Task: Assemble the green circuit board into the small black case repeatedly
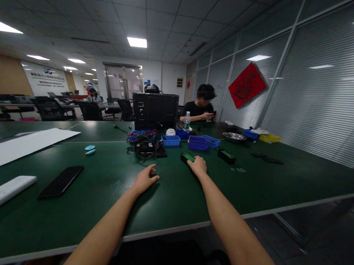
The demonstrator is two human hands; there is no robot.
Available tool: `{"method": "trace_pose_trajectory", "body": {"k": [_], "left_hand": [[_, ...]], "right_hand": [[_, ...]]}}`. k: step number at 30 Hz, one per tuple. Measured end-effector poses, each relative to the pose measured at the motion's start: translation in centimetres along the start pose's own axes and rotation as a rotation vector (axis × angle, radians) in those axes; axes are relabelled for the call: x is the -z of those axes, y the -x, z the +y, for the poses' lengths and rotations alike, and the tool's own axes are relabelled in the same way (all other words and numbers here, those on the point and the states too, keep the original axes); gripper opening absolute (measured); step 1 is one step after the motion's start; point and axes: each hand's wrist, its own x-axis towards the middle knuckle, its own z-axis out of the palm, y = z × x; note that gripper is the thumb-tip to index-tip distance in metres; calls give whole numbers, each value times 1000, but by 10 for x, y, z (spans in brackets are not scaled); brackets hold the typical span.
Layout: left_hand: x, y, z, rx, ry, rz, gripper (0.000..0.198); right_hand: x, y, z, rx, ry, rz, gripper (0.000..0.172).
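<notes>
Both my forearms reach out over a dark green table (115,206). My left hand (144,179) rests palm down on the table, fingers loosely together and nothing visible in it. My right hand (197,165) is closed around the near end of a small green circuit board (187,156) that lies on the table. A second green board (226,156) lies a little to the right. Just beyond my hands sit a black fan part (145,149) and a bundle of coloured cables (141,133).
Blue bins (171,140) (203,141), a metal bowl (233,136), a yellow tray (270,138), a water bottle (187,121) and a black computer case (155,110) stand further back. A black phone (60,182) and white bar (4,192) lie left. A person sits behind.
</notes>
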Motion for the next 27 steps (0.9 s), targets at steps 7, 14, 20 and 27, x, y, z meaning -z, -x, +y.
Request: {"method": "trace_pose_trajectory", "body": {"k": [7, 14, 20, 27], "left_hand": [[-3, -2, -3, -10, 5, -3, 56], [-3, -2, -4, -17, -3, -4, 55], [-4, -2, -4, -15, -11, 2, 53], [-3, -1, -1, -12, -12, 2, 51]], "right_hand": [[-2, 22, -22, 218, 153, 70, 48], [-4, 24, -27, 215, 147, -68, 50], [-3, 27, -29, 195, 159, -106, 40], [-7, 40, -38, 376, 202, 37, 45]]}}
